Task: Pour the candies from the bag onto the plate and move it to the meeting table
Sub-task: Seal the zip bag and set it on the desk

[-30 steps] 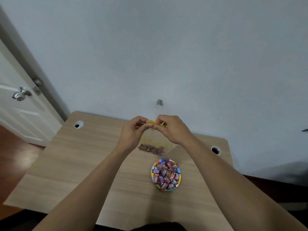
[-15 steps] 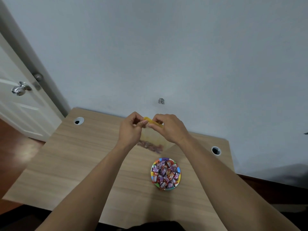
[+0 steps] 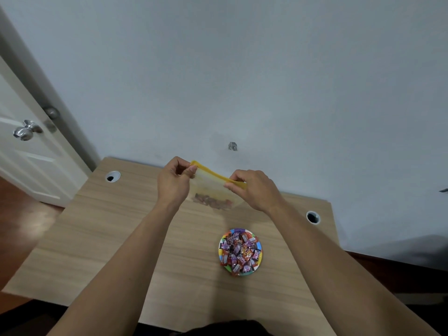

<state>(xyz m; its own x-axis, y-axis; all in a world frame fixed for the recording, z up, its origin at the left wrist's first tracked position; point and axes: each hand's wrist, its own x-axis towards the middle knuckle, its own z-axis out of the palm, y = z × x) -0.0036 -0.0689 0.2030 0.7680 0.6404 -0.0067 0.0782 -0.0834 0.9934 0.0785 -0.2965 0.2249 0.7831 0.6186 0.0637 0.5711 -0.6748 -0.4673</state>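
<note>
hands just slid apart along the zip bag's yellow seal, left hand and right hand each pinching an end, above the desk's far edge, so with the candy plate already heaped, looks like resealing leftovers before carrying

Bare forearms, left hand, right hand, no sleeves

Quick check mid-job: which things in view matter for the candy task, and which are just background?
Part of the job:
- clear zip bag with yellow seal strip, pinched by left hand and right hand
- wrapped candies
- round multicoloured plate
- light wooden table

Just there:
- white door with silver knob
- round cable holes
</note>
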